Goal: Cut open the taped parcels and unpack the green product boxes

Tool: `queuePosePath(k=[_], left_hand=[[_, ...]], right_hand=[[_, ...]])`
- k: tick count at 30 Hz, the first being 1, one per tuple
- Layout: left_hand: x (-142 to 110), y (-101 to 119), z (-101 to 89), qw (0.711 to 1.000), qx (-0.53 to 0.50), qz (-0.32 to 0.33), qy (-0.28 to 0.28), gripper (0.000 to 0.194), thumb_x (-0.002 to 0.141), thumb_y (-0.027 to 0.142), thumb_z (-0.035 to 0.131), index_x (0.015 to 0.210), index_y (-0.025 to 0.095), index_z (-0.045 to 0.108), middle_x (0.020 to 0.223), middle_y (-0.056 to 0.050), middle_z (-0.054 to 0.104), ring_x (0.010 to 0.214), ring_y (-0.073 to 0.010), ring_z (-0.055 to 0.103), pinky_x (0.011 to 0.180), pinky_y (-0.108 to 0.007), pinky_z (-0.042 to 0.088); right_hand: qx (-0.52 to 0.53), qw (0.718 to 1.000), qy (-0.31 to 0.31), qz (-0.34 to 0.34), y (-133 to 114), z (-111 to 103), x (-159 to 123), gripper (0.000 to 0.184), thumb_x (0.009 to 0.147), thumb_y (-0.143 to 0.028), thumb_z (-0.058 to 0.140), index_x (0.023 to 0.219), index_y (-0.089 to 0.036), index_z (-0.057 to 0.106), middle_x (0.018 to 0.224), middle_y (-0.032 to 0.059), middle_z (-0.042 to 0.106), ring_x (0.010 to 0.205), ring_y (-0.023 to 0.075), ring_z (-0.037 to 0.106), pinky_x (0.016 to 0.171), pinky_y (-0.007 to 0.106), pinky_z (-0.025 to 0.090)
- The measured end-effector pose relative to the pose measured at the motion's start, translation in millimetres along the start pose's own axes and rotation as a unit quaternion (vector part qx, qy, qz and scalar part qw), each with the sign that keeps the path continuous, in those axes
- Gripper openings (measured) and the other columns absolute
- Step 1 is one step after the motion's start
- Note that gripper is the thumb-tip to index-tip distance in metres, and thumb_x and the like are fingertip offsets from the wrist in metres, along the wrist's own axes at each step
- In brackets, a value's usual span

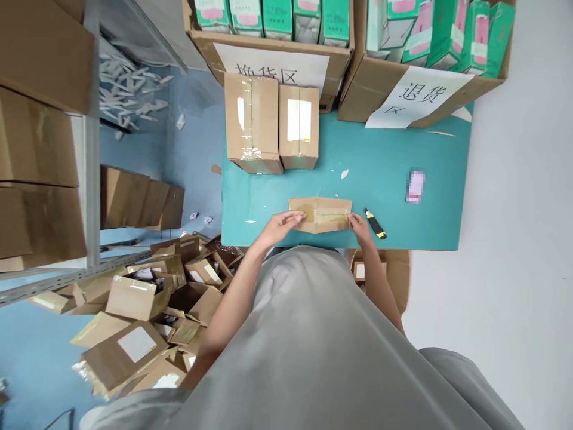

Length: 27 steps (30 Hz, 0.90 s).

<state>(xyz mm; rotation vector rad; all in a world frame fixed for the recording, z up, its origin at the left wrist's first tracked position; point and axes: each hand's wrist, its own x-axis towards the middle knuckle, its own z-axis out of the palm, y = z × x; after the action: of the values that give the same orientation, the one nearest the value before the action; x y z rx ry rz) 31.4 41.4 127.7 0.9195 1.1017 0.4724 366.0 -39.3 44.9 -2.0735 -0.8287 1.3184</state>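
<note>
While the person faces a teal table (385,155), a small carton (331,219) lies between the two hands, just inside the table's near edge. Its left end sits beneath the fingertips of the left hand (280,227), which grip it with the thumb set on the near side; its right end is pinched between the thumb and fingers of the right hand (360,229). The carton is brown cardboard, wider than it is deep, creased across the middle, with glossy yellowish tape along its surface; its height cannot be told from above. Just beside the right hand, a black-and-yellow utility knife (375,224) lies slantwise on the smooth tabletop. Beyond the carton stand two boxy parcels, a larger one (264,119) with shiny, wrinkled tape and a narrower one (299,152) bearing a white label. Behind them, an open cardboard box (203,51) holds upright green packs (277,19) with crisp edges.
</note>
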Motion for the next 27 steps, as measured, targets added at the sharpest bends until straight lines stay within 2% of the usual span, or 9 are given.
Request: queuePosePath(k=[3, 6, 11, 14, 18, 20, 23, 25, 27], left_hand=[[4, -15, -38.2, 0.997, -0.034, -0.054, 0.052, 0.076, 0.072, 0.081, 0.094, 0.116, 0.019, 0.086, 0.133, -0.017, 0.084, 0.138, -0.0403, 0.073, 0.119, -0.055, 0.059], [9, -28, -67.2, 0.988, -0.035, -0.098, 0.112, 0.074, 0.065, 0.075, 0.101, 0.111, 0.019, 0.082, 0.122, -0.016, 0.086, 0.124, -0.0383, 0.079, 0.114, -0.054, 0.062], [23, -28, -97.8, 0.982, -0.043, -0.145, 0.112, 0.064, 0.081, 0.065, 0.095, 0.122, 0.020, 0.076, 0.125, -0.019, 0.084, 0.116, -0.0340, 0.082, 0.111, -0.050, 0.064], [46, -9, -122.8, 0.974, -0.028, -0.115, 0.194, 0.073, 0.090, 0.061, 0.089, 0.144, 0.017, 0.067, 0.150, -0.025, 0.073, 0.138, -0.0352, 0.074, 0.114, -0.047, 0.062], [94, 33, -165.2, 0.946, 0.015, -0.019, 0.323, 0.087, 0.096, 0.055, 0.083, 0.167, 0.018, 0.049, 0.172, -0.026, 0.054, 0.162, -0.0327, 0.054, 0.128, -0.045, 0.050], [116, 55, -181.1, 0.943, 0.020, 0.008, 0.333, 0.087, 0.092, 0.050, 0.085, 0.166, 0.018, 0.052, 0.169, -0.025, 0.057, 0.163, -0.0321, 0.053, 0.131, -0.043, 0.046], [137, 76, -191.1, 0.953, 0.008, -0.001, 0.304, 0.080, 0.084, 0.041, 0.091, 0.155, 0.018, 0.063, 0.144, -0.021, 0.076, 0.145, -0.0334, 0.069, 0.125, -0.046, 0.054], [140, 82, -190.3, 0.960, -0.007, -0.014, 0.280, 0.069, 0.082, 0.037, 0.090, 0.146, 0.021, 0.070, 0.128, -0.015, 0.082, 0.129, -0.0314, 0.077, 0.118, -0.047, 0.060], [138, 82, -187.2, 0.962, -0.014, -0.015, 0.271, 0.059, 0.083, 0.034, 0.086, 0.140, 0.024, 0.074, 0.124, -0.012, 0.084, 0.124, -0.0289, 0.079, 0.116, -0.045, 0.061]], right_hand=[[0.076, 0.995, -0.053, 0.026, -13, 17, 0, 0.071, 0.090, -0.064, 0.074, 0.145, -0.019, 0.074, 0.135, 0.0159, 0.083, 0.128, 0.0354, 0.076, 0.108, 0.051, 0.064], [0.120, 0.986, -0.114, 0.021, -26, 40, 3, 0.070, 0.085, -0.054, 0.081, 0.148, -0.023, 0.074, 0.139, 0.0139, 0.083, 0.134, 0.0374, 0.075, 0.110, 0.055, 0.064], [0.085, 0.983, -0.162, 0.008, -49, 53, 21, 0.064, 0.077, -0.053, 0.089, 0.133, -0.022, 0.082, 0.145, 0.0143, 0.080, 0.144, 0.0412, 0.070, 0.123, 0.061, 0.056], [0.052, 0.991, -0.123, -0.014, -73, 53, 43, 0.082, 0.072, -0.055, 0.098, 0.143, -0.022, 0.078, 0.160, 0.0169, 0.070, 0.155, 0.0426, 0.061, 0.133, 0.060, 0.046], [0.064, 0.994, -0.058, -0.062, -131, 73, 90, 0.103, 0.079, -0.061, 0.094, 0.166, -0.020, 0.060, 0.177, 0.0179, 0.052, 0.164, 0.0398, 0.051, 0.137, 0.055, 0.041], [0.070, 0.994, -0.050, -0.063, -164, 89, 115, 0.108, 0.081, -0.063, 0.092, 0.172, -0.017, 0.053, 0.177, 0.0198, 0.051, 0.164, 0.0386, 0.052, 0.136, 0.052, 0.043], [0.076, 0.994, -0.037, -0.065, -198, 115, 142, 0.103, 0.086, -0.062, 0.087, 0.172, -0.015, 0.052, 0.172, 0.0192, 0.058, 0.162, 0.0362, 0.055, 0.134, 0.049, 0.045], [0.091, 0.991, -0.052, -0.086, -206, 127, 149, 0.087, 0.094, -0.058, 0.077, 0.169, -0.020, 0.055, 0.166, 0.0142, 0.066, 0.157, 0.0323, 0.060, 0.133, 0.048, 0.046], [0.107, 0.986, -0.065, -0.107, -203, 133, 149, 0.074, 0.100, -0.052, 0.067, 0.168, -0.024, 0.058, 0.163, 0.0094, 0.070, 0.153, 0.0285, 0.064, 0.133, 0.047, 0.045]])
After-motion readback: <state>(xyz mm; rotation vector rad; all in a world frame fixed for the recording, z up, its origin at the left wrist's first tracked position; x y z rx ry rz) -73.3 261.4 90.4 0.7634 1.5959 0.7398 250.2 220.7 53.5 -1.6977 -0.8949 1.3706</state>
